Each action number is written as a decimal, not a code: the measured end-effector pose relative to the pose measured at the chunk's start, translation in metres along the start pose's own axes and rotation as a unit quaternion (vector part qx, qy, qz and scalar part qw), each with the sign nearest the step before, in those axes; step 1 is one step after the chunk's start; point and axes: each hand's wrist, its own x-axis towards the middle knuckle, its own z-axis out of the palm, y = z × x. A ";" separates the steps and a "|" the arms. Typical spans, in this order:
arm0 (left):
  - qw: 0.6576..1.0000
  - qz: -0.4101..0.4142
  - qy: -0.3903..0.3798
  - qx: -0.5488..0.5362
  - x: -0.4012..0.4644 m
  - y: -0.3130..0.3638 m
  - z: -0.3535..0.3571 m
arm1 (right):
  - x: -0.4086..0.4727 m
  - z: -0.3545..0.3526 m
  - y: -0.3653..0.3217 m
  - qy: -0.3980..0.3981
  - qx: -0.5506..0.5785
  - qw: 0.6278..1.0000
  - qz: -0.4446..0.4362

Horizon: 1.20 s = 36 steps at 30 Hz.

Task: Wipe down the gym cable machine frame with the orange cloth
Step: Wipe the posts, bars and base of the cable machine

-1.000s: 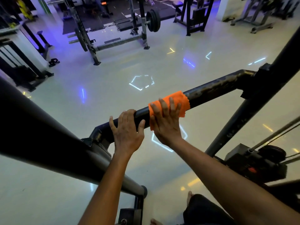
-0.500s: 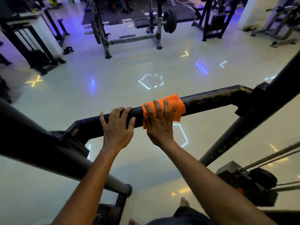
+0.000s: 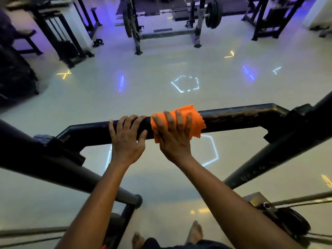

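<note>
Head view: you are mid-wipe on the top crossbar (image 3: 233, 117) of the cable machine frame, which runs from 9 o'clock to 3 o'clock across the middle of the picture. The orange cloth (image 3: 194, 119) is draped over this bar just right of centre, and your right hand (image 3: 175, 139) presses it down with fingers spread and nearly straight, the palm on the near face of the bar. Your left hand (image 3: 126, 139) sits on bare bar just beside the cloth, toward 9 o'clock, its fingers curled over the top as a brace. Both forearms reach up from 6 o'clock, wrists bent back. The stretch toward 3 o'clock looks mottled and probably unwiped; the next move likely calls for sliding the cloth that way under firm pressure, with the left hand steadying you.
</note>
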 end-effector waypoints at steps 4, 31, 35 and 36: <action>1.000 -0.009 0.000 -0.006 -0.003 0.004 -0.001 | -0.008 -0.021 0.052 0.030 -0.023 0.999 -0.017; 0.990 0.130 -0.059 -0.008 0.015 -0.048 -0.016 | -0.011 0.014 0.004 0.046 -0.065 0.997 -0.009; 0.989 0.134 -0.055 -0.023 0.017 -0.052 -0.013 | -0.015 0.014 -0.002 0.070 -0.036 0.994 0.079; 0.989 0.135 -0.053 -0.028 0.017 -0.053 -0.012 | -0.014 0.022 -0.024 0.075 -0.017 0.990 0.121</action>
